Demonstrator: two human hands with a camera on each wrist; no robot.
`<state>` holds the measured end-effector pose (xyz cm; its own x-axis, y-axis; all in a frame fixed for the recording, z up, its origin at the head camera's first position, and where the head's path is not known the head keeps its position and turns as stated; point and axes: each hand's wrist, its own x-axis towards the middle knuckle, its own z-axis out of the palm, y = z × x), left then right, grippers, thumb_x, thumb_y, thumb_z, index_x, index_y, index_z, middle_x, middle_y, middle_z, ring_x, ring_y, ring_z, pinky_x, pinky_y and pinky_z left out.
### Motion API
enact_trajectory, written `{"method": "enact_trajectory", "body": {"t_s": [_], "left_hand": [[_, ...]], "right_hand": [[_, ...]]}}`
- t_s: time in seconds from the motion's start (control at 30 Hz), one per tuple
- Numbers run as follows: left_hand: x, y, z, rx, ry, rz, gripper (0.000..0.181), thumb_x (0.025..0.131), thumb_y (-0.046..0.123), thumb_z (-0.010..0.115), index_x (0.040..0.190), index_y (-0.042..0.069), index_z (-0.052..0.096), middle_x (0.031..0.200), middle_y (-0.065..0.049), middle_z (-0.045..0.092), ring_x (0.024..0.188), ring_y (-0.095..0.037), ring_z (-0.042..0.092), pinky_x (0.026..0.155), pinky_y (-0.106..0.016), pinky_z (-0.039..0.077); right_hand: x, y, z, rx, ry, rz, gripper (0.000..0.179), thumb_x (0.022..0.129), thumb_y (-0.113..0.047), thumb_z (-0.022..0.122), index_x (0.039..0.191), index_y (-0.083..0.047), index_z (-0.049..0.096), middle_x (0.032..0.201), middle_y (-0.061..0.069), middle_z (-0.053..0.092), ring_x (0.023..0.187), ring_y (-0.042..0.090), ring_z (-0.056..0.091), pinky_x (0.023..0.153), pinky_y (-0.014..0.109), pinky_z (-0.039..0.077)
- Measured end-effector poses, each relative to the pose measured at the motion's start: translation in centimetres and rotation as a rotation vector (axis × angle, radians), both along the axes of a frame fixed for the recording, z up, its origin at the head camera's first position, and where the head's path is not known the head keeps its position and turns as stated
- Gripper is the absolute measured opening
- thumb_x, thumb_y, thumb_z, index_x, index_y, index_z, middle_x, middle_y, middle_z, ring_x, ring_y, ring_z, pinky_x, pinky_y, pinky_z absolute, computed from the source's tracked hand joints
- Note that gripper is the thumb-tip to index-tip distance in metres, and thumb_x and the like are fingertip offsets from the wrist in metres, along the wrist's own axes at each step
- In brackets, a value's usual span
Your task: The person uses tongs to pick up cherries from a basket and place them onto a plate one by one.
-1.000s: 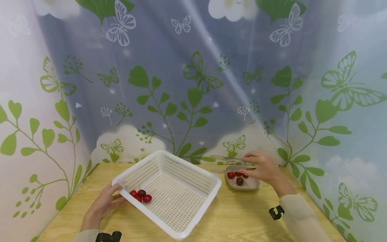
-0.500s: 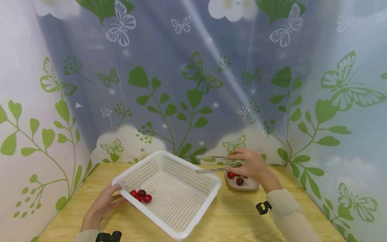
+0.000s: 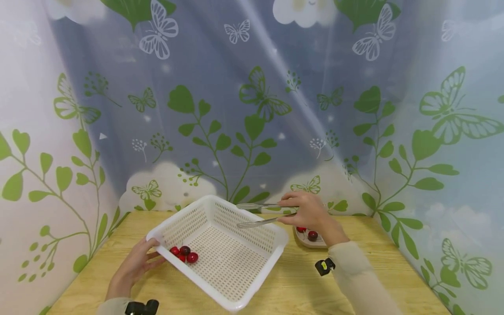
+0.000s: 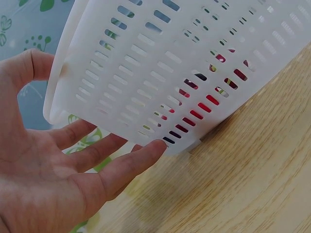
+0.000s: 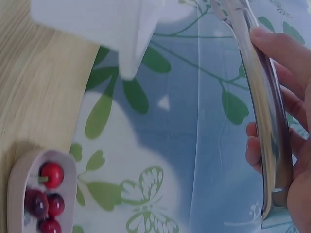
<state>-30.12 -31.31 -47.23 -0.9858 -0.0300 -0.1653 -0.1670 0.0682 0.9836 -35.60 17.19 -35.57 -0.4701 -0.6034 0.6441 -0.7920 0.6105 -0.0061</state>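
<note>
My left hand (image 3: 131, 264) holds a white perforated plastic basket (image 3: 230, 258) by its left corner, thumb at the rim and fingers against the side. Several red cherries (image 3: 192, 257) lie in the basket's left corner; red also shows through the slots in the left wrist view. In my right hand (image 3: 309, 214) is a pair of metal tongs (image 5: 267, 126). The tongs' arms are spread, their tips over the basket's back right side, and I see nothing between them. Partly behind the right forearm sits a small beige bowl (image 3: 307, 245) with several cherries (image 3: 313, 236).
A light wooden table (image 3: 299, 284) carries the basket and bowl. Behind it and at both sides hangs a curtain (image 3: 220, 109) printed with leaves and butterflies. A dark wrist camera (image 3: 324, 266) sits on the right sleeve.
My right hand has moved left with the tongs, from above the bowl to the basket's right part. The left hand, basket and its cherries stay put.
</note>
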Motion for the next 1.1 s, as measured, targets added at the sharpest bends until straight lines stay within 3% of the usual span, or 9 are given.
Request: {"method": "enact_trajectory", "body": {"t_s": [0.3,0.83,1.1], "left_hand": [[0.0,0.1,0.1,0.0,-0.001,0.0,0.061,0.106,0.024,0.041,0.16,0.003,0.024,0.155,-0.03,0.036,0.126,-0.037,0.052,0.099,-0.045,0.06],[0.0,-0.1,0.2,0.006,0.003,0.003,0.061,0.106,0.025,0.043,0.159,0.003,0.025,0.153,-0.028,0.038,0.124,-0.035,0.054,0.099,-0.044,0.06],[0.1,0.2,0.3,0.001,0.001,0.003,0.061,0.106,0.025,0.043,0.16,0.003,0.024,0.154,-0.029,0.036,0.127,-0.038,0.052,0.101,-0.047,0.059]], "right_hand": [[-0.1,-3.4,0.3,0.02,-0.044,0.063,0.035,0.078,-0.029,0.089,0.109,-0.013,0.082,0.106,0.004,0.076,0.084,0.018,0.069,0.067,0.031,0.057],[-1.1,-8.6,1.4,0.046,-0.053,0.062,0.034,0.08,-0.036,0.087,0.109,-0.019,0.082,0.107,0.0,0.076,0.09,0.016,0.069,0.068,0.024,0.054],[-1.4,-11.3,1.2,0.019,-0.132,0.087,0.035,0.081,-0.036,0.086,0.111,-0.018,0.082,0.108,-0.001,0.076,0.084,0.016,0.068,0.058,0.017,0.043]]}}
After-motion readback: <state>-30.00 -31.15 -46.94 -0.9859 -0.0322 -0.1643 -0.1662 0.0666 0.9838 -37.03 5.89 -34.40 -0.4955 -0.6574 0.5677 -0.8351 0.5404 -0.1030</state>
